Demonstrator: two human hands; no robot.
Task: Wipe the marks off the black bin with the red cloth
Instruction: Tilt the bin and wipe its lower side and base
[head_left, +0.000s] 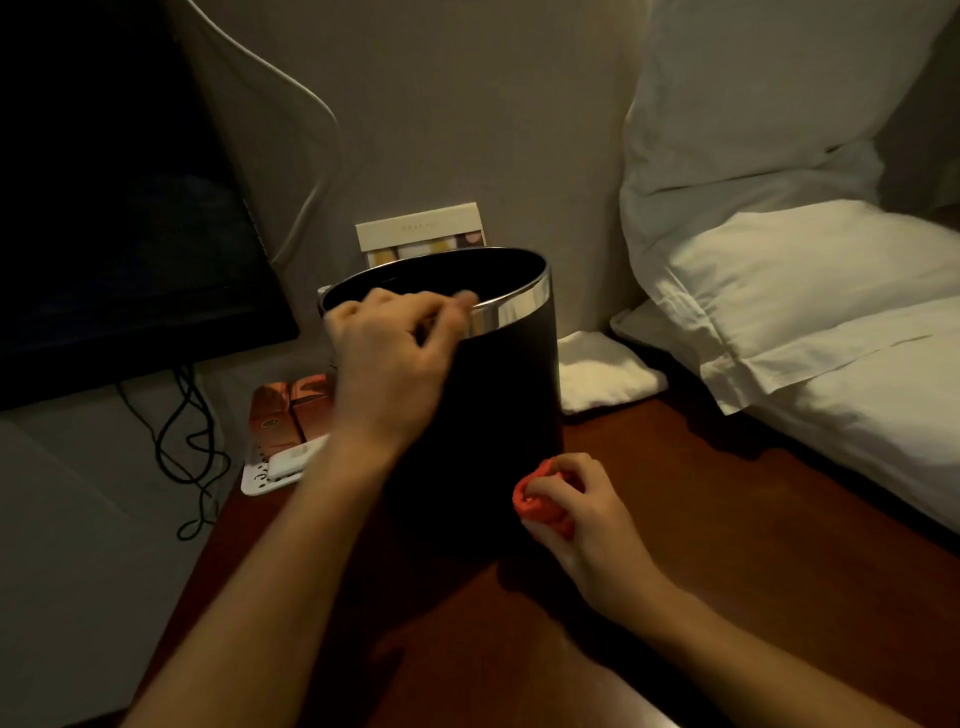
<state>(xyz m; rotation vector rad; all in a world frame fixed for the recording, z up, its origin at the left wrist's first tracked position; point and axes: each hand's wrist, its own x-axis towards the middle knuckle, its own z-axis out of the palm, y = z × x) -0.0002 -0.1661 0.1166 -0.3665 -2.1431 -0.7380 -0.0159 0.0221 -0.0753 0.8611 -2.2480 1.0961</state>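
A black round bin with a shiny metal rim stands upright on a dark wooden table. My left hand holds the bin at its near rim, with fingers curled over the metal edge. My right hand grips a bunched red cloth low beside the bin's right side, close to its base. In this dim light I cannot make out marks on the bin's wall.
A dark monitor with hanging cables stands at the left. A card leans on the wall behind the bin. A folded white towel and white pillows lie at the right. A tray with packets sits left of the bin.
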